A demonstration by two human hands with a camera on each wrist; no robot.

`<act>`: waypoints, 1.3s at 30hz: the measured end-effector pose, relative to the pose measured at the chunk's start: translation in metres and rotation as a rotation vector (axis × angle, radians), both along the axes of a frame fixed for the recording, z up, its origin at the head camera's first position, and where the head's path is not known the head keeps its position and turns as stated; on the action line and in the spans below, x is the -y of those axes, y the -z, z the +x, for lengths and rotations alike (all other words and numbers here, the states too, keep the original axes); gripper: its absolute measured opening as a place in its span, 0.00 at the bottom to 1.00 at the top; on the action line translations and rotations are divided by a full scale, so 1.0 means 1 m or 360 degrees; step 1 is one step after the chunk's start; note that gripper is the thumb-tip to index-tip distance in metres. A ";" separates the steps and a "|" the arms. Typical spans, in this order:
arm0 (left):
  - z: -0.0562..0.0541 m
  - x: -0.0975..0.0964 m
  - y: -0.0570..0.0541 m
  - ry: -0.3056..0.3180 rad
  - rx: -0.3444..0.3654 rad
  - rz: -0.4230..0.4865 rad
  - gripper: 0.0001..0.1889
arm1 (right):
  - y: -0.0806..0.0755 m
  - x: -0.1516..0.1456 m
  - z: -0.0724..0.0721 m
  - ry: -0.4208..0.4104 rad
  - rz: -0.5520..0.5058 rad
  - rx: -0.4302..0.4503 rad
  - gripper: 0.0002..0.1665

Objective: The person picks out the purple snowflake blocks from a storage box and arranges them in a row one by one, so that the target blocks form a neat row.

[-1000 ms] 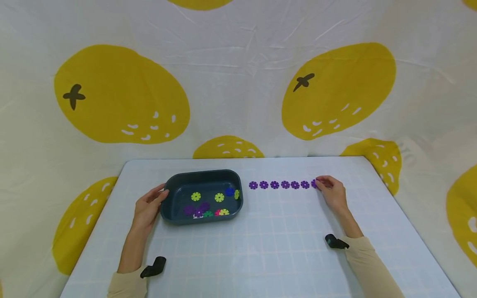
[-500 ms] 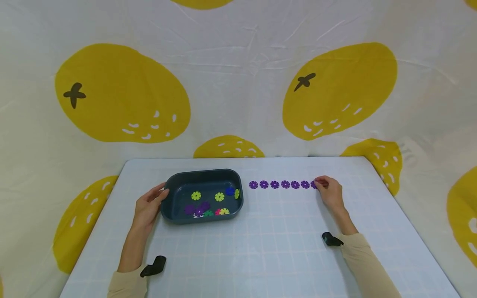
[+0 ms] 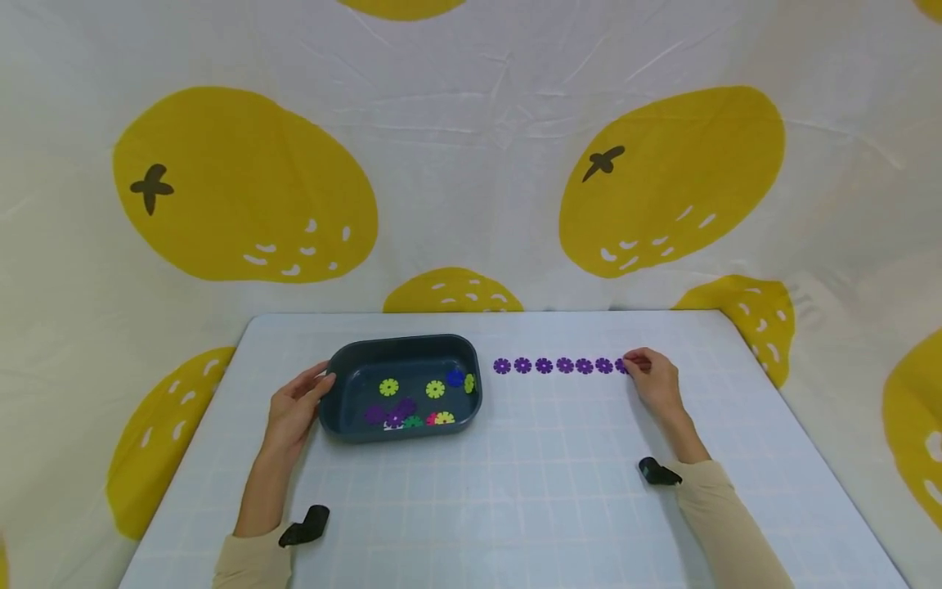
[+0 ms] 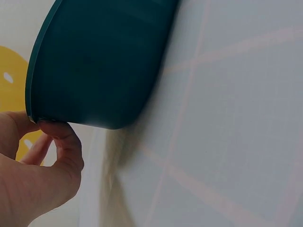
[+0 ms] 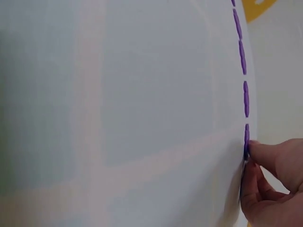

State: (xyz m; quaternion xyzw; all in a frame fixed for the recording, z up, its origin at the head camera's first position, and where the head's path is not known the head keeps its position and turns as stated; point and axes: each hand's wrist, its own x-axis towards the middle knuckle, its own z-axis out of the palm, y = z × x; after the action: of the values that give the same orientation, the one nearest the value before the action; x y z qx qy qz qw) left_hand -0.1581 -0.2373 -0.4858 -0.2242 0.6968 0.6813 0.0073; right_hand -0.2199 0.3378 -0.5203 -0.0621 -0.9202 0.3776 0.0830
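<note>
My left hand [image 3: 289, 413] grips the left end of a dark teal rectangular tray [image 3: 346, 352], thumb and fingers at its rim; the left wrist view shows this pinch on the tray wall [image 4: 99, 61]. Inside lie several flower-shaped plastic discs: yellow-green [image 3: 388, 387], blue [image 3: 455, 378], purple, green, pink and white ones, some overlapping. To the right of the tray, several purple flower discs [image 3: 564, 365] lie flat in a straight row. At the row's right end my right hand [image 3: 657, 384] pinches the last purple disc [image 3: 622, 366], partly hidden by the fingers.
The white table [image 3: 515, 507] has a faint grid pattern. A cloth [image 3: 471, 188] printed with large yellow fruit hangs behind its far edge. Black wrist cameras [image 3: 305, 526] sit at both sleeves.
My right hand has shifted slightly left, bringing the last purple disc nearer the rest of the row. The left hand and tray stay in place.
</note>
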 end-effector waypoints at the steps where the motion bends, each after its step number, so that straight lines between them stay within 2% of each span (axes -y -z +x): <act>1: 0.000 0.000 0.000 -0.0004 -0.0001 -0.0001 0.33 | 0.000 -0.001 0.000 -0.0001 0.0001 0.0009 0.13; 9: 0.000 -0.001 0.001 -0.0002 -0.0003 -0.0007 0.33 | -0.012 0.004 0.006 0.0043 -0.0056 0.0026 0.19; 14: 0.000 0.000 0.001 0.0007 -0.0009 0.0010 0.34 | -0.022 0.014 0.009 -0.0061 -0.0061 -0.0008 0.18; 24: -0.002 0.001 0.001 0.0009 0.0027 0.0001 0.34 | -0.031 0.043 0.009 -0.0266 -0.0026 -0.0190 0.14; 39: 0.000 0.002 0.001 0.0006 0.0016 0.0016 0.34 | -0.047 0.098 0.013 -0.0497 -0.0121 -0.0376 0.10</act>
State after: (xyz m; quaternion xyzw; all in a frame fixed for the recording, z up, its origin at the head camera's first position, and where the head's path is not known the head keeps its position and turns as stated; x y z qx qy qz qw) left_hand -0.1580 -0.2388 -0.4871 -0.2263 0.6937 0.6837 0.0134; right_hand -0.2071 0.2402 -0.4728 0.1231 -0.8875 0.4250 0.1285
